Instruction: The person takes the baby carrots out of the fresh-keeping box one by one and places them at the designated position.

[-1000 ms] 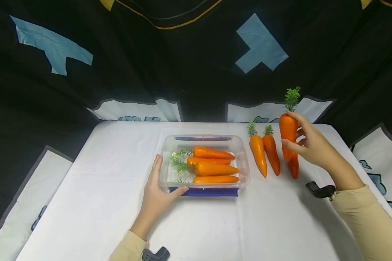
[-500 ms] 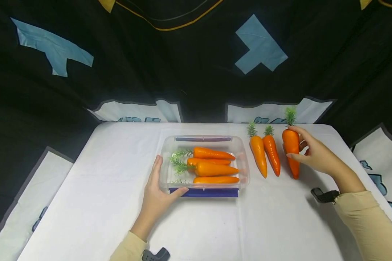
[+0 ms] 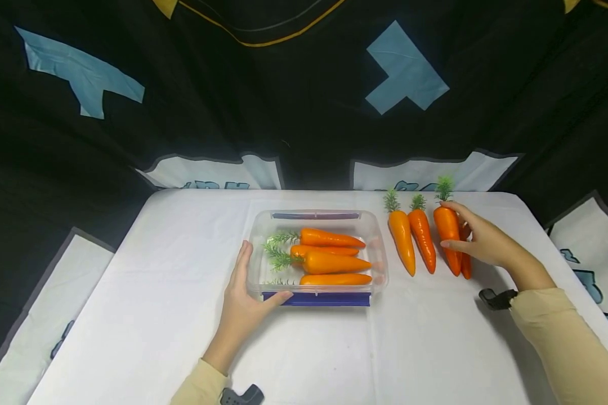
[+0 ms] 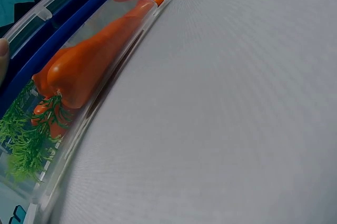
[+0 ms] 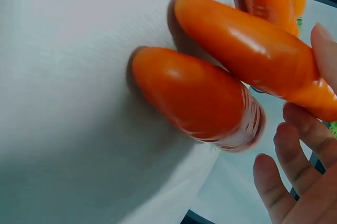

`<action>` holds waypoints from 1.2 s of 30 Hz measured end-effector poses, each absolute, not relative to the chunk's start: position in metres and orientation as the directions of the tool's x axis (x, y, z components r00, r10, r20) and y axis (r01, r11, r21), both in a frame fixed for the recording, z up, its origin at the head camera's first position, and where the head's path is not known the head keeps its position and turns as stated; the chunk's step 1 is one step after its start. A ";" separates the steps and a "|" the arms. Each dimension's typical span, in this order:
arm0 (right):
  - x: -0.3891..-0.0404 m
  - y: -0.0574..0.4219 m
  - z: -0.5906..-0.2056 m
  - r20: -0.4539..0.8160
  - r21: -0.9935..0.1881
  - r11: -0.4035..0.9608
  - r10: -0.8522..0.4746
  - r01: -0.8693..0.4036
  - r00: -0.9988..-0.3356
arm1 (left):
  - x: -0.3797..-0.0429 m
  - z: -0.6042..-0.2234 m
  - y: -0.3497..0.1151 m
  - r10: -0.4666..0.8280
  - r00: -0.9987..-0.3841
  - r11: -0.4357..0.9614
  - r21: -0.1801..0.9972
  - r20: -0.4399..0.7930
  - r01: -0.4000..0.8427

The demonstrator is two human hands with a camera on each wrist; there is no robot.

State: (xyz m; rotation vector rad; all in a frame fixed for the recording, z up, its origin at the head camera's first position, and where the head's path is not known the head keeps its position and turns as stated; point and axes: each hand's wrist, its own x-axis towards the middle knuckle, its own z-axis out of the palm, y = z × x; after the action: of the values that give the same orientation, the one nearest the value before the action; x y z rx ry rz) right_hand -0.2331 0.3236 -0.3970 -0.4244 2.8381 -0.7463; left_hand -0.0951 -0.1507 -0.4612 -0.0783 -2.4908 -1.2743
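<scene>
My left hand (image 3: 243,304) rests at the left front corner of a clear plastic container (image 3: 379,242) with blue latches. Its straight fingers lie along the left end, and the thumb touches the front latch (image 3: 329,298). Several orange toy carrots (image 3: 336,261) with green tops lie inside. On the right, my right hand (image 3: 481,239) pinches a carrot (image 3: 447,228) between thumb and forefinger. In the right wrist view the other fingers (image 5: 271,179) are spread below it. Another carrot (image 3: 466,264) lies just right of the held one, partly hidden by the hand.
Two more carrots, a lighter one (image 3: 401,236) and a redder one (image 3: 422,236), lie between the container and my right hand. The white table (image 3: 304,360) ends at a dark curtain (image 3: 284,112) behind.
My right hand has lowered its carrot from above the table to beside the others, then shifted it slightly left, uncovering the carrot on its right. The left hand and container have stayed put.
</scene>
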 end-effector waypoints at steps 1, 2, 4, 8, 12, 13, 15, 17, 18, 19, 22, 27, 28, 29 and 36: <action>-0.234 0.324 -0.398 -0.102 -0.506 0.832 -0.321 -0.228 -0.942 | -0.095 -0.461 -0.151 -0.105 -0.941 0.596 0.778 0.323 0.200; -0.235 0.324 -0.398 -0.109 -0.510 0.829 -0.325 -0.228 -0.939 | -0.095 -0.461 -0.151 -0.105 -0.941 0.596 0.778 0.322 0.200; -0.238 0.324 -0.400 -0.123 -0.525 0.820 -0.335 -0.226 -0.934 | -0.095 -0.461 -0.151 -0.106 -0.942 0.594 0.780 0.319 0.197; -0.242 0.323 -0.402 -0.157 -0.561 0.800 -0.356 -0.213 -0.921 | -0.095 -0.461 -0.151 -0.106 -0.941 0.593 0.780 0.322 0.200; -0.245 0.322 -0.404 -0.173 -0.560 0.800 -0.364 -0.213 -0.915 | -0.095 -0.462 -0.151 -0.103 -0.939 0.599 0.774 0.327 0.204; -0.246 0.321 -0.405 -0.173 -0.558 0.801 -0.367 -0.216 -0.914 | -0.095 -0.463 -0.151 -0.103 -0.939 0.601 0.772 0.328 0.204; -0.247 0.320 -0.406 -0.173 -0.553 0.804 -0.371 -0.221 -0.912 | -0.095 -0.463 -0.151 -0.103 -0.938 0.603 0.771 0.330 0.205; -0.248 0.319 -0.407 -0.177 -0.546 0.808 -0.372 -0.223 -0.911 | -0.095 -0.463 -0.152 -0.102 -0.939 0.601 0.773 0.328 0.205; -0.249 0.319 -0.407 -0.179 -0.541 0.811 -0.372 -0.224 -0.911 | -0.095 -0.462 -0.151 -0.101 -0.939 0.600 0.773 0.329 0.206; -0.250 0.319 -0.408 -0.182 -0.534 0.815 -0.371 -0.225 -0.911 | -0.095 -0.462 -0.152 -0.102 -0.939 0.598 0.775 0.329 0.207; -0.251 0.318 -0.409 -0.192 -0.509 0.832 -0.361 -0.222 -0.913 | -0.095 -0.462 -0.151 -0.099 -0.939 0.597 0.775 0.330 0.209; -0.252 0.317 -0.411 -0.201 -0.462 0.858 -0.347 -0.224 -0.916 | -0.095 -0.461 -0.151 -0.099 -0.939 0.599 0.773 0.330 0.208; -0.252 0.317 -0.411 -0.205 -0.451 0.864 -0.343 -0.223 -0.917 | -0.095 -0.462 -0.151 -0.101 -0.939 0.600 0.773 0.329 0.206; -0.252 0.316 -0.411 -0.209 -0.441 0.870 -0.339 -0.221 -0.917 | -0.095 -0.462 -0.151 -0.102 -0.939 0.600 0.773 0.327 0.205; -0.253 0.315 -0.410 -0.226 -0.334 0.908 -0.336 -0.251 -0.914 | -0.095 -0.461 -0.151 -0.102 -0.941 0.597 0.777 0.322 0.201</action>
State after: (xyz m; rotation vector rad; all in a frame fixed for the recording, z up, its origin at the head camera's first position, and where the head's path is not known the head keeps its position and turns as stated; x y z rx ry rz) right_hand -0.2532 0.3148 -0.4105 -0.4387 2.7924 -0.4355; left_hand -0.0952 -0.1511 -0.4607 -0.0804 -2.4946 -1.2742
